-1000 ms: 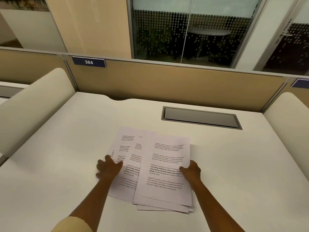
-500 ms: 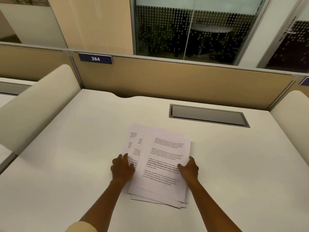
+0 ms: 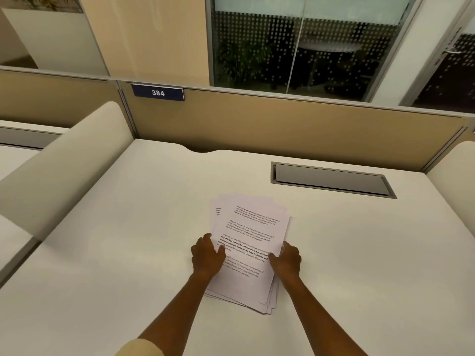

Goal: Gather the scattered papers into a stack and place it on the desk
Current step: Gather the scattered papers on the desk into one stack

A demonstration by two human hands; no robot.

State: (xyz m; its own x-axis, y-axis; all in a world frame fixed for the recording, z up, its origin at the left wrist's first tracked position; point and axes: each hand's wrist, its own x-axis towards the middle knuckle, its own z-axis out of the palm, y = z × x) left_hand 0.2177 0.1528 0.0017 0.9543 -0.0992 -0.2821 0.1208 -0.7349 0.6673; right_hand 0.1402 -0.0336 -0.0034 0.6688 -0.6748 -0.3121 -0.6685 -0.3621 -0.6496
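Observation:
Several printed white papers [image 3: 250,235] lie in a rough, slightly fanned pile on the white desk [image 3: 128,253], near its middle. My left hand [image 3: 207,255] presses against the pile's left edge, fingers over the top sheet. My right hand [image 3: 288,259] holds the right edge, thumb on top of the sheets. The pile rests flat on the desk, with the lower sheets' corners sticking out at the bottom right and top left.
A grey cable hatch [image 3: 331,179] is set into the desk behind the pile on the right. A tan partition [image 3: 282,127] with a "384" sign [image 3: 157,92] closes the back. Cream rounded dividers stand at left [image 3: 64,160] and right [image 3: 455,165].
Both hands have moved inward, squeezing the spread sheets into a narrower pile. The left-hand sheets have slid under the top page.

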